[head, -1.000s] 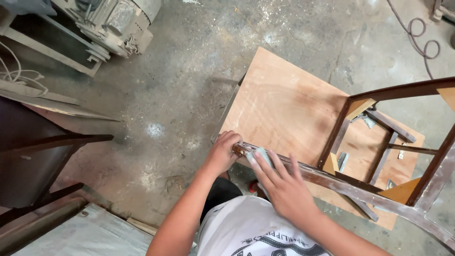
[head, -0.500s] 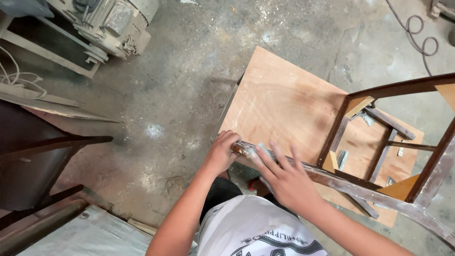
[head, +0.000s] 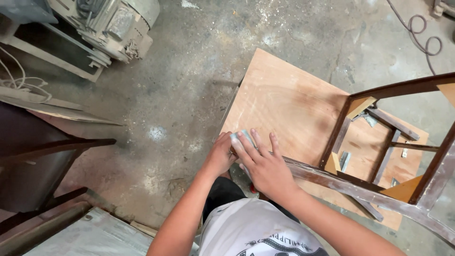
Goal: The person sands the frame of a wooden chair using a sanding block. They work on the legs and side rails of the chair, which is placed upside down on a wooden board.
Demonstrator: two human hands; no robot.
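Gripping the end of the chair leg [head: 313, 173], the left hand [head: 219, 159] was curled shut around the wood, steadying it just left of where the work was done. Pressed against it, the right hand [head: 265, 166] lay flat with fingers spread, pinning a small grey piece of sandpaper [head: 239, 139] under the fingertips onto the same leg end; the paper peeked out just above the knuckles of both hands. To the right of the grip the leg ran on, scuffed pale, into the dark chair frame [head: 403, 142], which lay tipped over a plywood sheet [head: 284, 104] on the concrete floor [head: 189, 71]. Far to the upper left of the hands stood an electric motor [head: 118, 23]. Since only the left hand braced the tipped frame, it could probably rock or slide on the smooth plywood, and the thin paper might slip from under the open fingers, scraping skin on the leg's edge.
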